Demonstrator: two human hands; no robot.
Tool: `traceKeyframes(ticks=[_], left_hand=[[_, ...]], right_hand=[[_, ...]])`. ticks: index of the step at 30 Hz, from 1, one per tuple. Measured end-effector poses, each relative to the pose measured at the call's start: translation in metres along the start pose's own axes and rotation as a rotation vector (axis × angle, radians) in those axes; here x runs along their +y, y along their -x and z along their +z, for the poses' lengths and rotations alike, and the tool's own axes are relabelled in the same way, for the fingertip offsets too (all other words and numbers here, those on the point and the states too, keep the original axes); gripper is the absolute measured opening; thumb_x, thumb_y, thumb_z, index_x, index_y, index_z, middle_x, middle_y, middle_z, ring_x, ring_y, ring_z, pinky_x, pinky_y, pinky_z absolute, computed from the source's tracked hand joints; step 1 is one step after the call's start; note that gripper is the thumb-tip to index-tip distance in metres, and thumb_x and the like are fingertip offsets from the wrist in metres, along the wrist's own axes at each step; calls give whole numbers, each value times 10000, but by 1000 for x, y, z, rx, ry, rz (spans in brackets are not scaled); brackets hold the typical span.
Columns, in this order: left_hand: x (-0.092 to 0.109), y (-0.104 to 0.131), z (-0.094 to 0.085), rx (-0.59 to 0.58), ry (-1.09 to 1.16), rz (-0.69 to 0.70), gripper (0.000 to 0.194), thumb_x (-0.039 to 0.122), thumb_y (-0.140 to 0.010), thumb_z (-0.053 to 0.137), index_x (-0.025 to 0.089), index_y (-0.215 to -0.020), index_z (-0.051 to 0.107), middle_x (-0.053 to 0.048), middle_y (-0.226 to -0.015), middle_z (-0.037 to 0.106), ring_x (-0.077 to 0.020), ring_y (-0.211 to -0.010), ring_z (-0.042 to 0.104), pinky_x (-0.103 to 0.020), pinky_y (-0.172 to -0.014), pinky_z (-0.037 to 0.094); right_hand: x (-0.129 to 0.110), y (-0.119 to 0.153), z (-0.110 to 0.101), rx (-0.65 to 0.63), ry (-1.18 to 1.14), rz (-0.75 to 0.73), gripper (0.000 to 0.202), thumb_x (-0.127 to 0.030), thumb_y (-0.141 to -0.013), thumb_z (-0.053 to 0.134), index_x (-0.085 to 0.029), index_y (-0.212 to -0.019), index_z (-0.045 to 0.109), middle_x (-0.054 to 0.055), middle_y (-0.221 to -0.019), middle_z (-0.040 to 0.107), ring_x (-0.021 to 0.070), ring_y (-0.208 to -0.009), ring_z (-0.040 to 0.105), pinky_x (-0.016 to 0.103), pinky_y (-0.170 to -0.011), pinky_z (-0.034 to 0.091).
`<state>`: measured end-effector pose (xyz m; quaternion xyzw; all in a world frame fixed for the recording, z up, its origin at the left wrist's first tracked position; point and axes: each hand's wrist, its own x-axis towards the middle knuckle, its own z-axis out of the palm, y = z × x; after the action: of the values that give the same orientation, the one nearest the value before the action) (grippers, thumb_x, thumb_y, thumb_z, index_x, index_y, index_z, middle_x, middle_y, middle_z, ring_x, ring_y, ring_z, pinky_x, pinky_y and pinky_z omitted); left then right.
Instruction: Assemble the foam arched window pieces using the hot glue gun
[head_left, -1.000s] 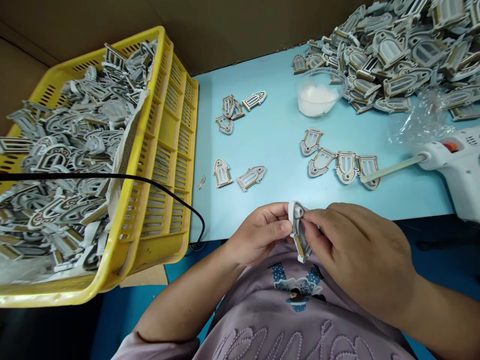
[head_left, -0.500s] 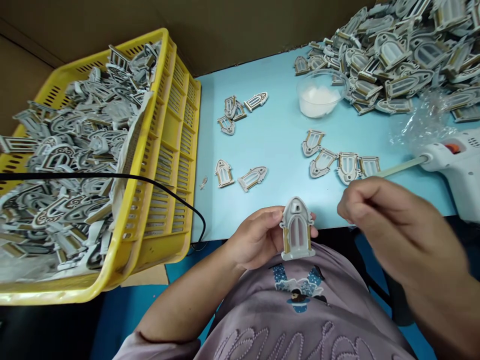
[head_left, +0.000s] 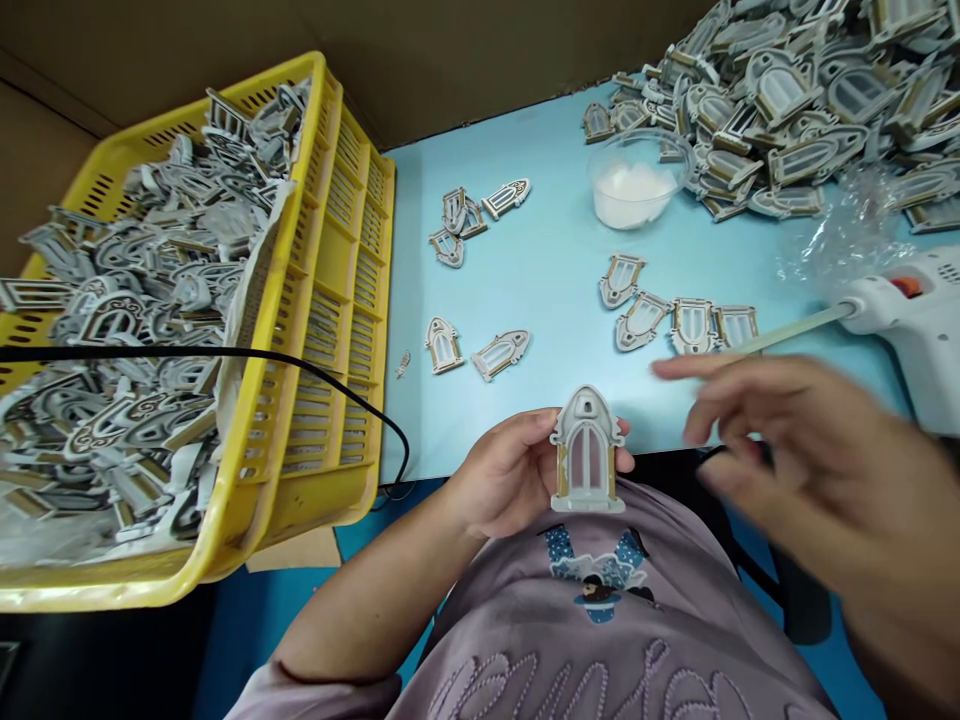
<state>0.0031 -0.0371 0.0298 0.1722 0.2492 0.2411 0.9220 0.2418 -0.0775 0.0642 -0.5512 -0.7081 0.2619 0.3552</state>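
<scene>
My left hand (head_left: pixel 517 475) is closed around a small arched window-shaped piece (head_left: pixel 589 455), grey-white with gold sides, held upright in front of my shirt. My right hand (head_left: pixel 795 460) is to the right of it, blurred by motion, with its fingers spread and nothing seen in them. Just beyond that hand lie several similar window pieces (head_left: pixel 641 320) in a row. A white glue gun (head_left: pixel 911 330) lies at the right, and a pale glue stick (head_left: pixel 799 330) sticks out of it toward the row.
A yellow crate (head_left: pixel 322 330) full of window pieces stands at the left, with a black cable (head_left: pixel 322 375) across it. A heap of pieces (head_left: pixel 795 110) lies at the back right, beside a clear cup (head_left: pixel 637 190) of white material and crumpled plastic (head_left: pixel 847 240).
My right hand has opened from a closed curl, its fingers now spread. The window piece in my left hand has hardly moved. The view has shifted slightly.
</scene>
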Motion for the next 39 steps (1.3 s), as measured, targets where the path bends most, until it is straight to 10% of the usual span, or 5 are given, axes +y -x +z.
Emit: traceKeyframes(ticks=[9,16,19,26,39], left_hand=[[5,3,-3,72,-70,75,485,504,-830,704,100,-1096,733,-111,-932,780,-187,-804,735,-257,-722,586],[2,2,-4,106,-126,142,415,496,-847,687,121,-1020,734,-76,-869,769,-187,-791,724,-262,-715,572],[3,3,-2,118,-127,123,446,497,-830,714,118,-1064,738,-75,-906,773,-181,-803,723,-258,-727,573],[4,2,0,96,-161,148,440,490,-825,738,128,-1074,753,-84,-907,769,-185,-801,713,-259,-719,560],[1,-3,3,82,-134,106,352,460,-830,750,123,-927,740,-21,-693,647,-111,-613,593,-224,-633,507]], right_hand=[[-14,5,2,-467,-283,-9,166,-274,-962,575,-301,-884,720,-38,-735,652,101,-640,616,233,-591,471],[-25,2,1,-365,-987,197,119,-355,-935,641,-359,-897,753,-25,-1288,659,198,-1165,628,343,-963,517],[-30,-1,7,-385,-1092,216,178,-359,-994,540,-321,-923,698,2,-944,745,198,-984,703,362,-845,577],[-35,-6,28,-92,15,-261,155,-109,-911,617,-174,-995,730,20,-720,637,125,-645,580,271,-596,458],[-31,-8,41,-130,308,-526,204,9,-798,441,-146,-834,569,56,-750,462,190,-680,363,350,-605,373]])
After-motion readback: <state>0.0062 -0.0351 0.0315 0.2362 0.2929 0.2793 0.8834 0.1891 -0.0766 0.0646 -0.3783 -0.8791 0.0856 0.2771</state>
